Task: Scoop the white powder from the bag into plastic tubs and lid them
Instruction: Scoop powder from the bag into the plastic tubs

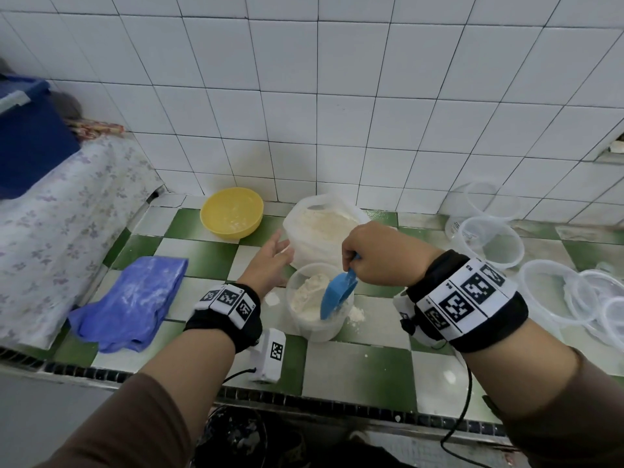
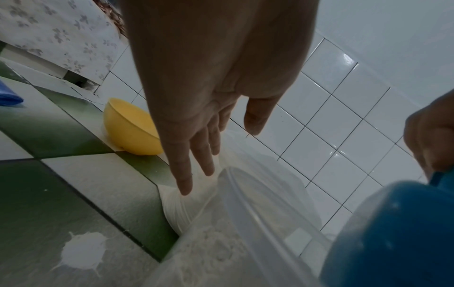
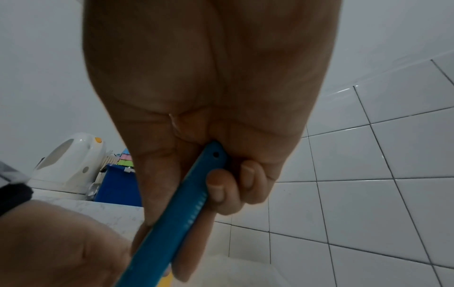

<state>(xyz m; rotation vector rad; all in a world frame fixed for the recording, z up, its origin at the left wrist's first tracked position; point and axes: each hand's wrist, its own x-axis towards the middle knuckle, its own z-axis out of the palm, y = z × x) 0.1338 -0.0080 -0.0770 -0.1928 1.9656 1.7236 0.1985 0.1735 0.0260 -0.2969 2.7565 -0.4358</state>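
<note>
A clear plastic bag of white powder stands open on the counter near the wall. In front of it stands a clear plastic tub partly filled with powder. My right hand grips the handle of a blue scoop, whose bowl tips down into the tub. The wrist view shows the fingers curled round the scoop handle. My left hand hovers with straight fingers left of the tub and bag, holding nothing; its fingers point toward the bag beside the tub rim.
A yellow bowl sits behind on the left and a blue cloth lies at the front left. Several empty clear tubs and lids stand at the right. Spilled powder dots the green-and-white tiles.
</note>
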